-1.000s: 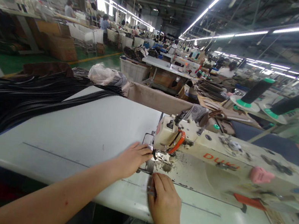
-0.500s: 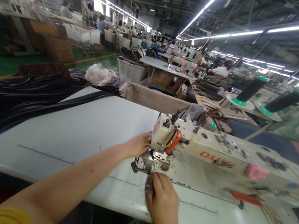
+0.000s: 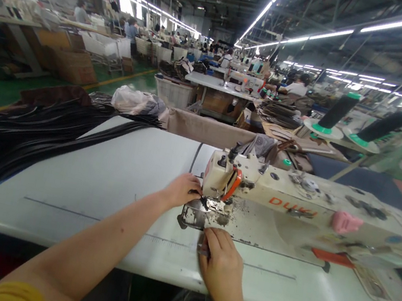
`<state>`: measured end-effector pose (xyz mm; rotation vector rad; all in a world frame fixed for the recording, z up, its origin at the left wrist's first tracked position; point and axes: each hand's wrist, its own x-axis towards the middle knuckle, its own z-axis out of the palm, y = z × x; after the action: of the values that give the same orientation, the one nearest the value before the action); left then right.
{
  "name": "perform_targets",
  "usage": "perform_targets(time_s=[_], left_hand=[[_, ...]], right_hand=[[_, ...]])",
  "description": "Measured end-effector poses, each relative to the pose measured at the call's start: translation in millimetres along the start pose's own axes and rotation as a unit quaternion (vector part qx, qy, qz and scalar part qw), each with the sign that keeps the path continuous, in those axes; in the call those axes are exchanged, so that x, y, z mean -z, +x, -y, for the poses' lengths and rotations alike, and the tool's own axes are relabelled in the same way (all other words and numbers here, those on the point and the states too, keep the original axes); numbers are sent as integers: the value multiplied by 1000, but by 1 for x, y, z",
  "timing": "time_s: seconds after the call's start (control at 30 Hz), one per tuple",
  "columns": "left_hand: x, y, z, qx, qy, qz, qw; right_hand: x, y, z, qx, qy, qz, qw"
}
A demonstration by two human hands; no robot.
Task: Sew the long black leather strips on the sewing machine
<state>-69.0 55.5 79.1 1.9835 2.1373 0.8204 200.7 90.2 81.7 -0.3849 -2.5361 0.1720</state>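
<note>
Nearest, I have my right hand over the table, fingers curled round a small dark object, mostly hidden. Farther in, my left hand bends its fingers beside the sewing machine; I can't tell what they pinch. Just beyond them, closer to my left, a thin, dark, slightly curved strip runs lengthwise toward the table's far edge.

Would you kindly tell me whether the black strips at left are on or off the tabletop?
Partly on: some black strips cross the tabletop at its left; others lie beyond its edge.
</note>
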Motion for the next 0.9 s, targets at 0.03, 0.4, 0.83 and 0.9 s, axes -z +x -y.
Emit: perform_targets(time_s=[0.03,0.4,0.83,0.9], left_hand=[[0,0,-1,6,1,-2,1000],[0,-26,-30,91,-9,-10,996],[-7,-39,-62,145,-17,-3,989],[-10,-42,-73,163,-17,1,987]], right_hand=[[0,0,0,0,0,-1,1000],[2,3,2,0,0,-3,1000],[3,4,4,-6,4,-4,1000],[3,4,4,-21,4,-13,1000]])
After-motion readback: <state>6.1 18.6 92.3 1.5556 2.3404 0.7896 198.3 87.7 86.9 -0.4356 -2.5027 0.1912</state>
